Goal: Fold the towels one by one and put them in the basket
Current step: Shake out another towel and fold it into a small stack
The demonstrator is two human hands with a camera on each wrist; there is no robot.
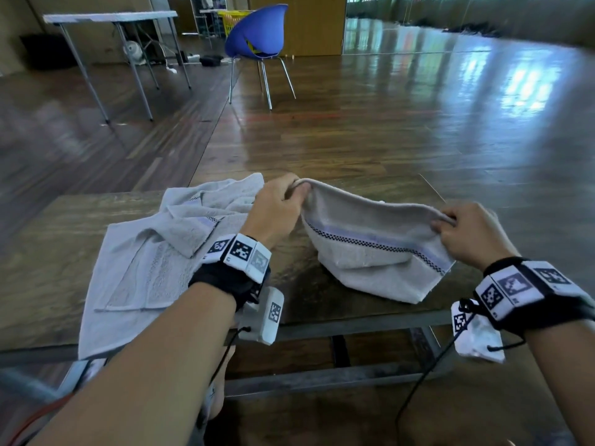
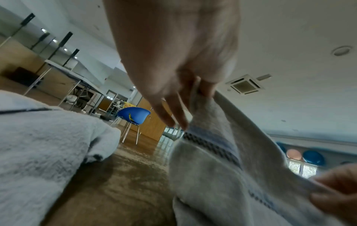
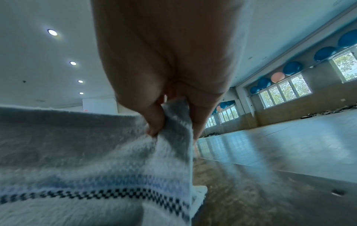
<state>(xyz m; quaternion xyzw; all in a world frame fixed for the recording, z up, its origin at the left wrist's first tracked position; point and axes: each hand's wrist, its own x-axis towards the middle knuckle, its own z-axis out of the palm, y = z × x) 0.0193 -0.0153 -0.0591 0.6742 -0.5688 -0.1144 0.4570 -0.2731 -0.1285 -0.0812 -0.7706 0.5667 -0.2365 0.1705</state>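
Pinching the towel (image 1: 370,249) by its top edge, left hand (image 1: 277,207) at 10 o'clock, right hand (image 1: 467,233) at 2; soft, light, floppy, so grip corners.

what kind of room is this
Probably an exercise or dance studio: a wide, glossy wooden floor, exercise balls stored above the windows, and what looks like a mirrored wall. The towel folding is done on a low wooden table.
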